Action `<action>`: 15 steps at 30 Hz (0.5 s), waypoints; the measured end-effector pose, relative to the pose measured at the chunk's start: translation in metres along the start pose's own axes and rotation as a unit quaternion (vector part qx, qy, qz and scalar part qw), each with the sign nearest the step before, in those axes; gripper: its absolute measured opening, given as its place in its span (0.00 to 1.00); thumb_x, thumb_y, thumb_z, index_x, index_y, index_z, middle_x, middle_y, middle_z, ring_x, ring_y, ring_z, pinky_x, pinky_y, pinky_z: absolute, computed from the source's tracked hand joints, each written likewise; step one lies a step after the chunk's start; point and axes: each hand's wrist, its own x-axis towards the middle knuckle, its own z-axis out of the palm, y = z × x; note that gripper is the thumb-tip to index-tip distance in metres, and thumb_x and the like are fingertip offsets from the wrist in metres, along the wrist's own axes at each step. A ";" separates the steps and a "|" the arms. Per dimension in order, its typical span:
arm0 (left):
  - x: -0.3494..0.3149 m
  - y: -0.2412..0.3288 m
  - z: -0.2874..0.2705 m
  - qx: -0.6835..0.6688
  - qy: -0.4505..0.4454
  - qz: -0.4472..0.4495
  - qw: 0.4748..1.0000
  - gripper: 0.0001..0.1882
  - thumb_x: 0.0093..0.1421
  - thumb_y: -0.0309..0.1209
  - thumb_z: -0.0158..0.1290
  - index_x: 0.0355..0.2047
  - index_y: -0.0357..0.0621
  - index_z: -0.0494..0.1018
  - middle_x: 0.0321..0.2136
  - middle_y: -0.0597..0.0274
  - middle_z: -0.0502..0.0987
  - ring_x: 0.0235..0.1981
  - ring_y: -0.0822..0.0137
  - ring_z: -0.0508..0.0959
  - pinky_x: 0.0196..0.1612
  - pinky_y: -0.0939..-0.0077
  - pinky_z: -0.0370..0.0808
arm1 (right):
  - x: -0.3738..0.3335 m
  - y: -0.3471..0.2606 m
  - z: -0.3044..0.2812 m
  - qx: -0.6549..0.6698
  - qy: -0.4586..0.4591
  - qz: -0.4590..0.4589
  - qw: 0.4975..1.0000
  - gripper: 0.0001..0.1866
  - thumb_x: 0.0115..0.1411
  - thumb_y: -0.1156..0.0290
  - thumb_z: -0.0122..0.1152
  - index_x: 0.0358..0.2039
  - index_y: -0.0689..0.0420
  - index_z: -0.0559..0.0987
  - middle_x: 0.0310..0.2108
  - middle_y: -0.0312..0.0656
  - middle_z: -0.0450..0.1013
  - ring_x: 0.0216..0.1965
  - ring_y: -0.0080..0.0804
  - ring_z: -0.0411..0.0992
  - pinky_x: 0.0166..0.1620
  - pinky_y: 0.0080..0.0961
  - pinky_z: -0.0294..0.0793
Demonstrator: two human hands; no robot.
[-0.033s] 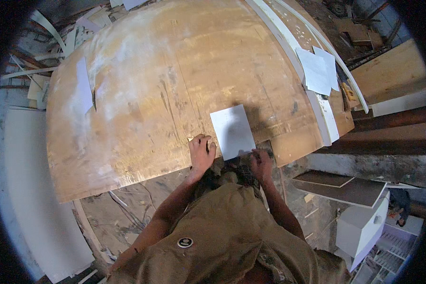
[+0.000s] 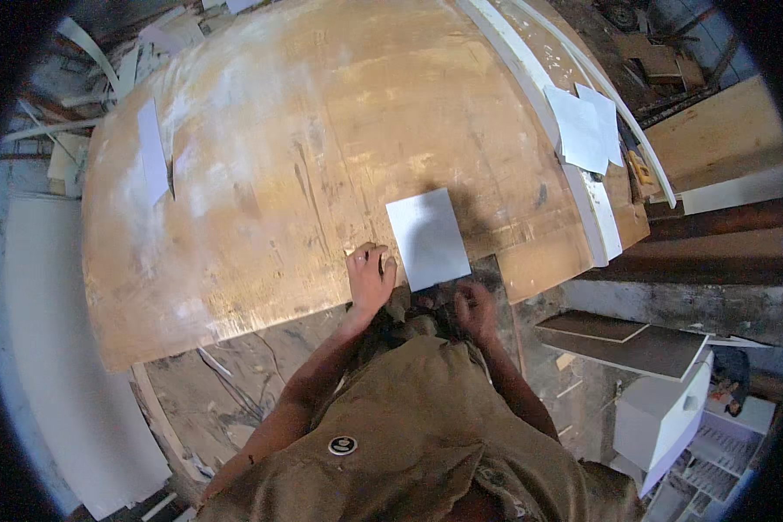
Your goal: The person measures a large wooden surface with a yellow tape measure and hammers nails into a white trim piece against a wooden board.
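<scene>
A white rectangular panel [image 2: 428, 244] lies at the near edge of a large worn wooden board [image 2: 261, 174], its lower edge close to my body. Just left of it, my left hand [image 2: 371, 277] rests on the board's edge. Its fingers are bent and slightly apart, with the thumb near the panel's side, and nothing shows in them. By the panel's lower right corner is my right hand [image 2: 476, 309], its fingers curled and blurred. Whether it holds anything cannot be made out. A shadow falls across the panel and the board beyond it.
White sheets [image 2: 580, 130] lie on a long white strip [image 2: 531, 70] at the right. A narrow white piece [image 2: 153, 152] lies far left. Pale panels [image 2: 61, 348] stand along the left side. Dark boards [image 2: 635, 342] and a white box-like cabinet [image 2: 657, 418] are at the lower right.
My right hand has drawn back a little from the panel's corner toward my body. My left hand stays almost where it was, slightly higher in view.
</scene>
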 end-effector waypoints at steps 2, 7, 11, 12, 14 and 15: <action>-0.002 -0.001 0.001 0.005 -0.001 -0.009 1.000 0.15 0.58 0.33 0.55 0.45 0.42 0.75 0.47 0.48 0.70 0.49 0.47 0.67 0.54 0.53 0.65 | -0.041 0.027 0.021 0.021 -0.132 -0.034 0.990 0.19 0.61 0.62 0.62 0.49 0.59 0.79 0.40 0.51 0.78 0.42 0.42 0.77 0.47 0.37 0.75; -0.006 -0.002 0.008 0.018 0.024 -0.017 0.999 0.14 0.58 0.33 0.54 0.44 0.43 0.74 0.46 0.48 0.71 0.48 0.47 0.67 0.53 0.53 0.65 | -0.059 0.046 0.027 0.097 -0.386 -0.050 0.916 0.28 0.63 0.47 0.58 0.55 0.54 0.76 0.48 0.48 0.77 0.46 0.38 0.76 0.49 0.34 0.74; -0.003 0.004 0.010 0.032 0.028 -0.034 0.998 0.13 0.59 0.35 0.53 0.42 0.42 0.74 0.45 0.50 0.71 0.49 0.48 0.67 0.54 0.54 0.65 | -0.017 0.011 -0.024 -0.071 -0.561 0.151 0.811 0.35 0.65 0.46 0.55 0.65 0.55 0.64 0.53 0.50 0.74 0.54 0.41 0.72 0.61 0.38 0.63; -0.003 0.009 0.010 0.033 0.013 -0.057 0.998 0.14 0.59 0.36 0.53 0.42 0.42 0.75 0.45 0.51 0.71 0.50 0.49 0.67 0.54 0.55 0.66 | -0.015 0.008 -0.037 -0.009 -0.545 0.181 0.819 0.36 0.65 0.47 0.55 0.65 0.56 0.64 0.53 0.50 0.74 0.54 0.40 0.71 0.61 0.38 0.63; -0.002 0.018 0.014 0.059 0.017 -0.082 0.995 0.18 0.58 0.40 0.54 0.42 0.41 0.74 0.45 0.48 0.70 0.50 0.48 0.67 0.54 0.52 0.65 | -0.019 0.013 -0.060 0.054 -0.484 0.151 0.860 0.35 0.65 0.46 0.55 0.65 0.56 0.65 0.52 0.46 0.74 0.53 0.36 0.71 0.57 0.35 0.67; -0.002 0.024 0.017 0.083 0.025 -0.100 0.991 0.19 0.57 0.41 0.54 0.42 0.41 0.74 0.45 0.47 0.70 0.50 0.47 0.66 0.54 0.51 0.64 | -0.025 0.023 -0.072 0.110 -0.447 0.089 0.883 0.34 0.66 0.45 0.54 0.63 0.56 0.68 0.51 0.43 0.74 0.51 0.32 0.71 0.52 0.31 0.71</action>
